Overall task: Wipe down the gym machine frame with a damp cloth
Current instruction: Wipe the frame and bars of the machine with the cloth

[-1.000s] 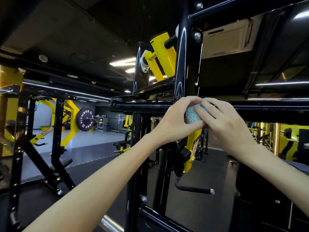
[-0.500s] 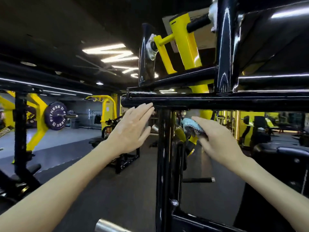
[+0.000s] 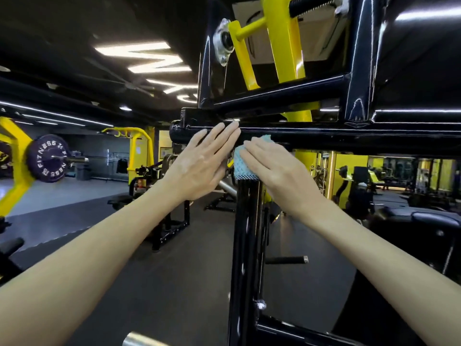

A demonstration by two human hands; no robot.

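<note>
The black gym machine frame (image 3: 349, 136) fills the centre and right, with a horizontal bar at hand height and an upright post (image 3: 245, 233) below it. A light blue cloth (image 3: 243, 166) lies against the top of the post where it meets the bar. My right hand (image 3: 277, 171) presses the cloth onto the frame with flat fingers. My left hand (image 3: 202, 161) is just left of the cloth, fingers straight, fingertips touching the horizontal bar.
Yellow lever arms (image 3: 284, 41) and a bearing (image 3: 223, 43) sit above the bar. A peg (image 3: 287, 259) sticks out beside the post. A purple weight plate (image 3: 48, 158) on a yellow rack stands far left. More machines lie behind, over dark floor.
Both hands rose to the frame. My right hand brought the cloth up against the post top. My left hand, open in the air before, now touches the bar. The view moved closer.
</note>
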